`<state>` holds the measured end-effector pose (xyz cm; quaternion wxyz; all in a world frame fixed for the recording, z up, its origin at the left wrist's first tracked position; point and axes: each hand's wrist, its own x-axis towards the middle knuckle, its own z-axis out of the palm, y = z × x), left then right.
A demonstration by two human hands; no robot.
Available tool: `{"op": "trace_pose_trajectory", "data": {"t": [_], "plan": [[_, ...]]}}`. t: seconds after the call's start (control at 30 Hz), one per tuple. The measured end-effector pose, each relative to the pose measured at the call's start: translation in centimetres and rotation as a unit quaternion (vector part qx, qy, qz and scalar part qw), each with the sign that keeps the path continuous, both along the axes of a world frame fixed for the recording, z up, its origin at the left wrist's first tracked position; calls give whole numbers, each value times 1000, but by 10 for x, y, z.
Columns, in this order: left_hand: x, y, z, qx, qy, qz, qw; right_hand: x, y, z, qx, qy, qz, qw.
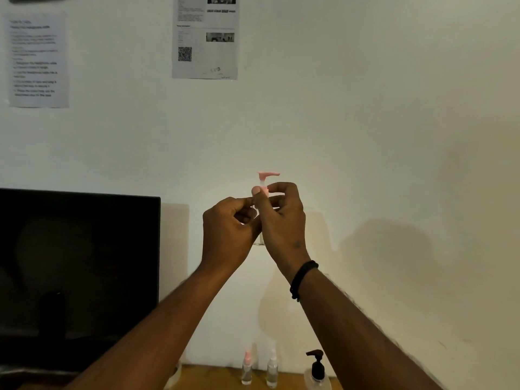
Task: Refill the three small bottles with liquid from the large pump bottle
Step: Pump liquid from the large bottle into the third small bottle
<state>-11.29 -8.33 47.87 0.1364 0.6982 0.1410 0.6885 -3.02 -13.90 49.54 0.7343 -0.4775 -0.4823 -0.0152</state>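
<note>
Far left, a dark monitor [78, 266] stands against the pale wall, printed sheets [38, 60] taped above it. Moving in, the left hand [229, 229] is raised in front of the wall, its fingers [247, 205] curled and pinching the clear body of a small bottle [260, 237], which stands upright, long axis vertical, between the two hands. Right beside it, touching, the right hand [281, 220] has thumb and fingers clamped around the pink pump top [266, 177] at its collar, nozzle pointing right. So the cap sits directly above the left grip and inside the right one: the turn, I'd judge, happens about that vertical axis, the left hand steadying, the right twisting. Whether the cap is coming off or going on, I cannot tell.

The bottle looks like thin clear plastic, slick and narrow, likely easy to slip.

Down on the wooden desk [219, 375], a pink-topped spray bottle [247, 368] stands just beside a clear-topped spray bottle [272, 370], both upright. Further right, near them, the large pump bottle [317, 372] with its black head waits, well below both hands.
</note>
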Motion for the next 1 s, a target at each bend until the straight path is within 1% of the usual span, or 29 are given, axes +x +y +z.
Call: {"op": "trace_pose_trajectory", "data": {"t": [0.1, 0.33, 0.43, 0.53, 0.73, 0.9, 1.0], "plan": [[1, 0, -1, 9, 1, 4, 1000, -1, 0, -1, -1, -3, -20, 1000], [0, 2, -5, -3, -7, -10, 1000, 3, 0, -2, -3, -1, 23, 1000], [1, 4, -6, -3, 1, -5, 1000, 2, 0, -5, -18, -4, 1, 1000], [2, 1, -7, -1, 0, -16, 1000, 2, 0, -6, -10, -14, -20, 1000], [0, 2, -7, 5, 0, -20, 1000, 3, 0, -4, -9, -7, 4, 1000], [3, 3, -8, 1, 9, -4, 1000, 1, 0, -8, -14, -8, -30, 999], [4, 1, -8, 5, 7, -11, 1000, 2, 1, -7, -8, -8, -28, 1000]]}}
